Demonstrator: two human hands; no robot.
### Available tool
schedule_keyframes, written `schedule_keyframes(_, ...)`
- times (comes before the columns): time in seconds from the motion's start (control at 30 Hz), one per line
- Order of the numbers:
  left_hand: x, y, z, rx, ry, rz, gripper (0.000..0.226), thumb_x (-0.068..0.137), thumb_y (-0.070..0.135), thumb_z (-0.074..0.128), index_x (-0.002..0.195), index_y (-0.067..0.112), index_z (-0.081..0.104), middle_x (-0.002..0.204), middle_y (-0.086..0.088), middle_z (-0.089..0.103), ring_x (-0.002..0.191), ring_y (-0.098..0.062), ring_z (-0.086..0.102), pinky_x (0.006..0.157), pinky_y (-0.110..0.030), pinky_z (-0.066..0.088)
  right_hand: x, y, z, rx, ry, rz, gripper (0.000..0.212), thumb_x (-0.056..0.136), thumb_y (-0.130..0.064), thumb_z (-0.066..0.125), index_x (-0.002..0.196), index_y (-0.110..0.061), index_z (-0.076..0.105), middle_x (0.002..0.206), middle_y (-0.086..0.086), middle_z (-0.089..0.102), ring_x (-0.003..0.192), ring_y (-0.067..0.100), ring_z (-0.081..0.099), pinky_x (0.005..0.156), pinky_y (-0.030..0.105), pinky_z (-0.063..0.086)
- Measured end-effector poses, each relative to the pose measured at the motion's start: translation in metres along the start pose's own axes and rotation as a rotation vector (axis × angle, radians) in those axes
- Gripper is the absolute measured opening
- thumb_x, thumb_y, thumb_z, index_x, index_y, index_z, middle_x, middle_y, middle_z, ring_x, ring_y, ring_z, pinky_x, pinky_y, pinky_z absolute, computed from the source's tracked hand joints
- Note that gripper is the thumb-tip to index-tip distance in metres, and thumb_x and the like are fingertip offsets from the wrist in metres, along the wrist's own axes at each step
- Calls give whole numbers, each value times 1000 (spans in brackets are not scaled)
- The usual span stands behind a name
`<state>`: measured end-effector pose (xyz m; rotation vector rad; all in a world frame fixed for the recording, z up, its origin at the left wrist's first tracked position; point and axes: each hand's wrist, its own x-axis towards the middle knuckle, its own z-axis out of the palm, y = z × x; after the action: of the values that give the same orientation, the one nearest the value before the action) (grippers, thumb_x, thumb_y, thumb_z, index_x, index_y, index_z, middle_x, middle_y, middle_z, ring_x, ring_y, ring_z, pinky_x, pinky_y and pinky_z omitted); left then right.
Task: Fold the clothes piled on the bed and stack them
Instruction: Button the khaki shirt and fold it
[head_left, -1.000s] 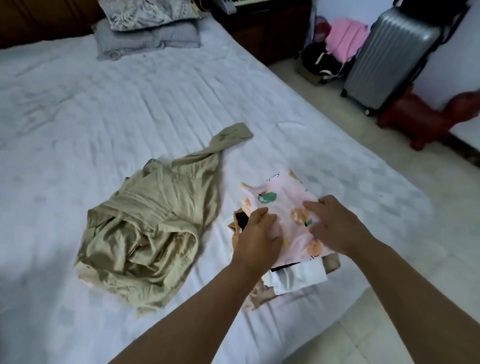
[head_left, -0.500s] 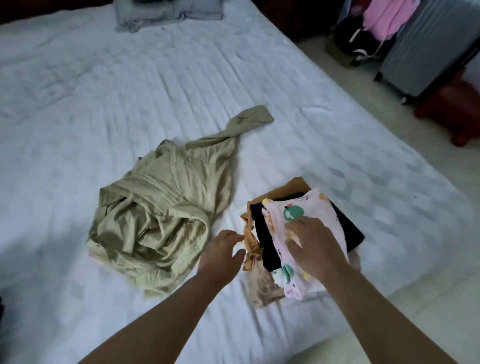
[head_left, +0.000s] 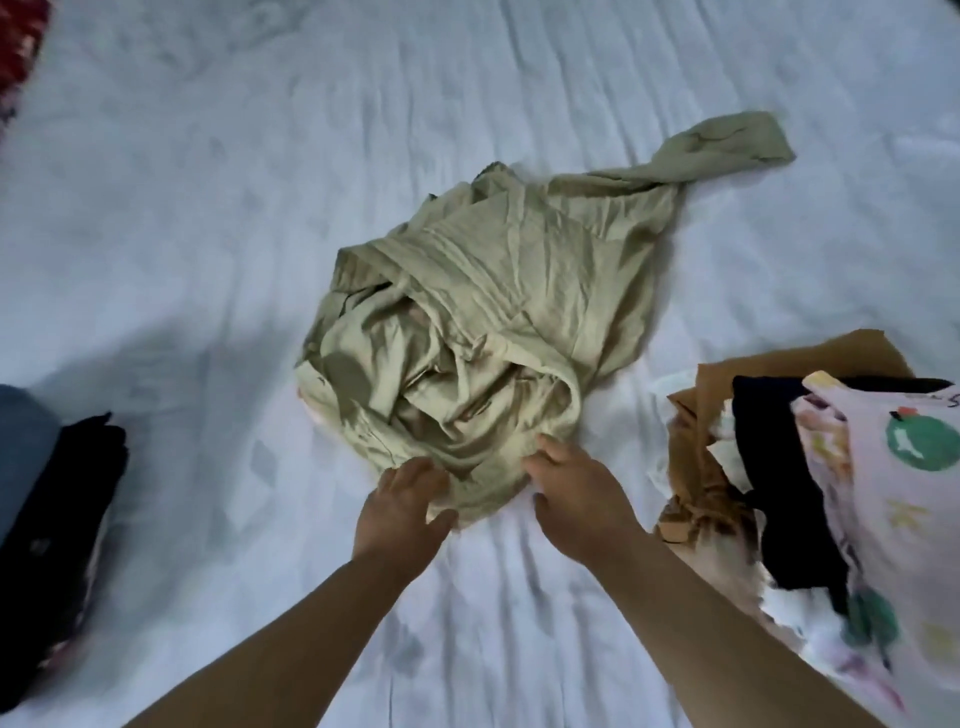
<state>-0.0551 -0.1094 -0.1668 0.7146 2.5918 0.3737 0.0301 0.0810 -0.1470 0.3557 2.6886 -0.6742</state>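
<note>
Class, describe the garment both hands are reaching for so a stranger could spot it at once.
Start at the white bedsheet. In its middle lies a crumpled olive-green garment, with the left hand and right hand at its near edge. Unlike the folded stack to its right, it is unfolded, plain-coloured, one sleeve trailing outward.

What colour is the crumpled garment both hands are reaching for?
Pale olive green garment, plain, clearest in the head view.

Dim, soft light; edges smeared, perhaps motion blur; wide-angle warping.
</note>
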Motion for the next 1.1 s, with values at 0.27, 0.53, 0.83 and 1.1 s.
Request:
schedule_keyframes(0.27,12,10,37,25,231,240,22,68,14,55,80,24,72,69,9,68,73,-17,61,84,-32,29,30,14,30,-189,104,-37,54,86,-4,51,139,-12,45,146,11,42,106,35,59,84,37,42)
schedule_keyframes(0.53,-29,-33,-57,-51,-77,307,38,71,33,23,72,18,58,68,7,56,72,-14,52,99,-26,24,12,-22,-21,-472,174,-69,26,44,-28,81,59,-11,67,63,4,61,73,33,61,89,45,34)
schedule_keyframes(0.83,-104,-71,-146,102,319,136,29,68,26,47,70,39,73,55,14,58,45,-15,57,39,-20,38,-42,-96,-75,-527,191,-336,24,35,-21,87,47,-18,67,68,-1,65,65,20,66,99,39,35)
schedule_keyframes(1.1,-154,-67,-218,-57,438,354,26,73,15,50,87,16,73,77,4,64,67,-12,56,57,-15,40,-96,-155,-121,-133,262,-305,24,85,1,59,70,-11,45,155,12,16,128,15,49,75,22,49)
